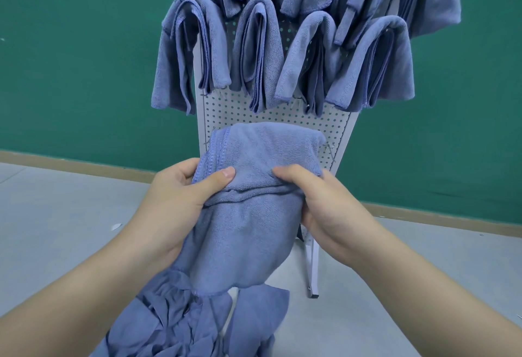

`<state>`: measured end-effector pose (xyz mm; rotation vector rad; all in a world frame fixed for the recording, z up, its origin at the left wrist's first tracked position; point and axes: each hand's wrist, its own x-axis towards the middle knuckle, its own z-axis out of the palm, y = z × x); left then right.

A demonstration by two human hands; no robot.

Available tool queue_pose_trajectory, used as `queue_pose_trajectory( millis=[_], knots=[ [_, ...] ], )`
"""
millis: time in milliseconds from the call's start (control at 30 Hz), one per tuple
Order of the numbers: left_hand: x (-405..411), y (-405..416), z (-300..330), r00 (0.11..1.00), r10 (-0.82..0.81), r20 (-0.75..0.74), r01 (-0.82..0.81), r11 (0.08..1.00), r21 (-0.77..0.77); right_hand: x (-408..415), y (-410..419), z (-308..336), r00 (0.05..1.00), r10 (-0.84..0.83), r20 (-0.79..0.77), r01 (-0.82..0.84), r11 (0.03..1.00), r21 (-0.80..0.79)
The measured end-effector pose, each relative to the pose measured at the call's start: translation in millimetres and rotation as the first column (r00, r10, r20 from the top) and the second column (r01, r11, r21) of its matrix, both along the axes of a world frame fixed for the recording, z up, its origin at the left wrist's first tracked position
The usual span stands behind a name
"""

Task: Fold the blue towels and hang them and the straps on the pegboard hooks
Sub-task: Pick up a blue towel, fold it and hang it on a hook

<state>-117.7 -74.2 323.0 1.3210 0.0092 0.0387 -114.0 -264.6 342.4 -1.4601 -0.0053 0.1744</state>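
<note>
Both hands, left hand (180, 187) and right hand (316, 195), pinch a folded blue towel (254, 187) before the pegboard (282, 122). Its lower hooks hide behind this towel. Hanging towels (282, 60) are cropped above; crumpled cloth (180, 317) lies below.

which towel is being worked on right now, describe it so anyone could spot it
Start at the white pegboard against the green wall. Below its row of hung towels, the towel sits in front of the board. It alone is gripped by the left hand and right hand, not draped on a hook.
</note>
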Motion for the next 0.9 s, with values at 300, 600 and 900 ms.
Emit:
queue_pose_trajectory(
  millis=[300, 600, 900],
  knots=[
    [-1, -1, 2, 1.0, 0.003, -0.017, -0.002, 0.999, 0.034, -2, -1, -1, 1.0, 0.02, -0.025, -0.018, 0.999, 0.047],
    [-2, -2, 1, 1.0, 0.009, -0.007, -0.009, 0.998, 0.062, -8, 0, 2, 0.992, -0.013, -0.124, 0.023, 0.997, 0.08],
    [-2, 7, 11, 0.933, -0.352, -0.072, 0.352, 0.936, -0.011, -15, -12, 16, 0.997, -0.016, 0.082, 0.017, 1.0, -0.019]
  ],
)
